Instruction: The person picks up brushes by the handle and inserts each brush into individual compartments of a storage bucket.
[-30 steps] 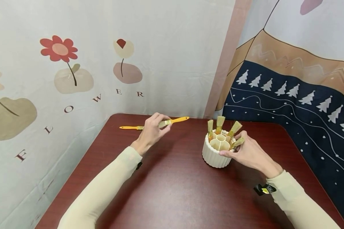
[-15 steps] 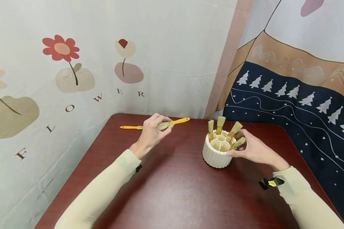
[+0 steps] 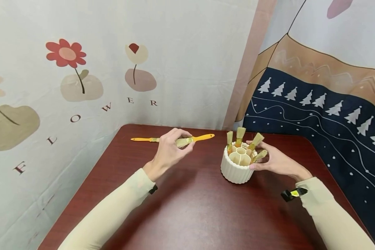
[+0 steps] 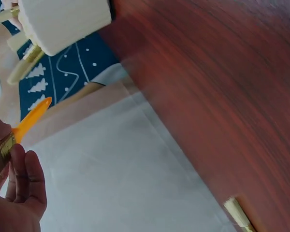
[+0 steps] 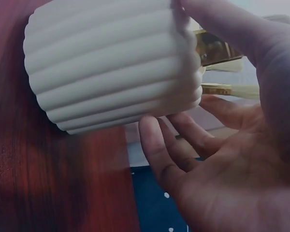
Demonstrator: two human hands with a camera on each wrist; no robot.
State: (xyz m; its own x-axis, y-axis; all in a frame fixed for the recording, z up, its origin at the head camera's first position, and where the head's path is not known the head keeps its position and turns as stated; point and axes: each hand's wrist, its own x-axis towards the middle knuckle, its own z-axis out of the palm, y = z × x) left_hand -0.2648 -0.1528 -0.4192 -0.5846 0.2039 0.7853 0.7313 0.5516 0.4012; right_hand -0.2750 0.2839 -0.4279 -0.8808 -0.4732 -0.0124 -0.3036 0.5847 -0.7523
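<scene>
My left hand [image 3: 172, 147] pinches a flat paintbrush by its bristle end, above the table. Its yellow handle [image 3: 203, 137] points right, towards the holder; in the left wrist view the orange-looking handle [image 4: 35, 118] sticks up past the fingers. A white ribbed brush holder [image 3: 235, 171] with round compartments stands upright on the table. Several brushes [image 3: 240, 135] stand in it, bristles up. My right hand [image 3: 276, 161] grips the holder's right side at the rim, thumb in front and fingers behind; the right wrist view shows the fingertips [image 5: 150, 128] against the ribbed wall [image 5: 106, 67].
Another yellow-handled brush [image 3: 140, 139] lies near the table's back left, partly behind my left hand. In the left wrist view its bristles [image 4: 236, 210] show. The dark red table [image 3: 193, 208] meets a flower-printed cloth [image 3: 190, 69] at the back and a navy cloth [image 3: 331, 139] at the right.
My left hand has moved slightly right and nearer to me, carrying the brush. My right thumb has slid rightward along the holder's rim. The holder stays in place.
</scene>
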